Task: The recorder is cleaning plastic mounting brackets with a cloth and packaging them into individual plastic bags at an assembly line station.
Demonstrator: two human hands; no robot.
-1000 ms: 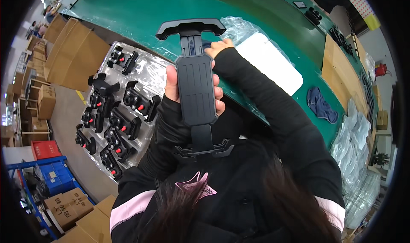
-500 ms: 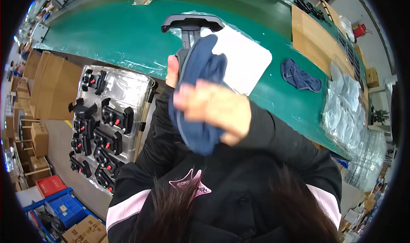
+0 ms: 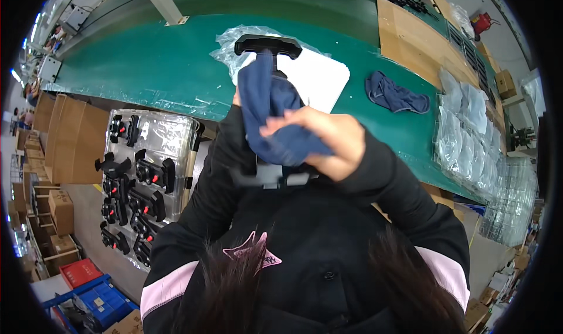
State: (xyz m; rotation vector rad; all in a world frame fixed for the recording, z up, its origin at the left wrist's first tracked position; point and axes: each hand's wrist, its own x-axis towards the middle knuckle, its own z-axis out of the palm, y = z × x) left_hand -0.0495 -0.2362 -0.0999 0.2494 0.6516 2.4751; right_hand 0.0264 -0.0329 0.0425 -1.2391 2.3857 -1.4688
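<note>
Navy cloth [image 3: 255,111] hides most of the black holder [image 3: 268,43]

A black long-sleeved jacket [image 3: 305,228] is worn, its upper sleeves crossed by pale pink bands [image 3: 443,273]. A pink patch [image 3: 270,258], seemingly star-shaped, is partly covered by loose hair [image 3: 231,293].

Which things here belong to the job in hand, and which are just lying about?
In hand:
Black holder, apparently held by the mostly hidden left hand
Blue cloth over it, in the right hand

Lying about, it seems:
Second blue cloth on the green table
White flat piece
Clear plastic
Black pieces with red parts (role unclear)
</note>
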